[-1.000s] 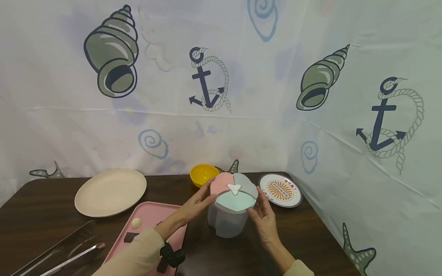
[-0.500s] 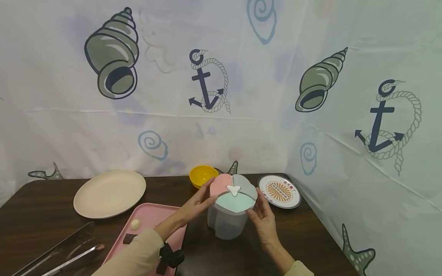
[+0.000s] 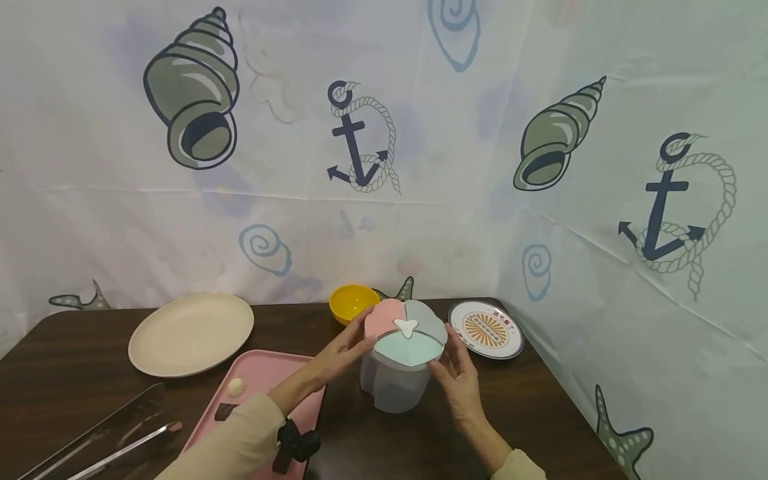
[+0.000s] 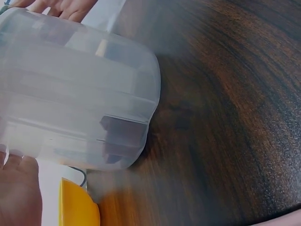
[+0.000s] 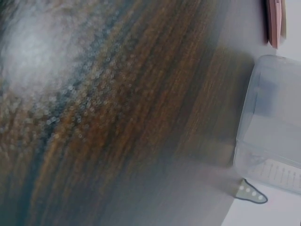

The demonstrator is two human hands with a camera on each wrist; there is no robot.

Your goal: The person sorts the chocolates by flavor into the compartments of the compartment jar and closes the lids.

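A translucent plastic storage container (image 3: 399, 388) stands upright on the table, under a lobed lid (image 3: 411, 350) in pink, grey and mint with a white three-armed piece in its middle. My left hand (image 3: 343, 355) holds the lid's rim from the left, thumb toward the front. On the opposite side my right hand (image 3: 462, 387) grips the rim with fingers and thumb. Through the wall, the left wrist view shows a dark piece (image 4: 124, 136) low inside the container. In the right wrist view only the container's lower part (image 5: 275, 122) appears, and the hand is out of sight.
Left of the container lies a pink tray (image 3: 270, 367) with dark pieces and a round pale one (image 3: 237, 387). Tongs (image 3: 120, 453) lie further left, near a cream plate (image 3: 192, 337). Behind are a yellow bowl (image 3: 353, 303) and a patterned plate (image 3: 504, 337). Printed fabric (image 3: 384, 240) borders the table.
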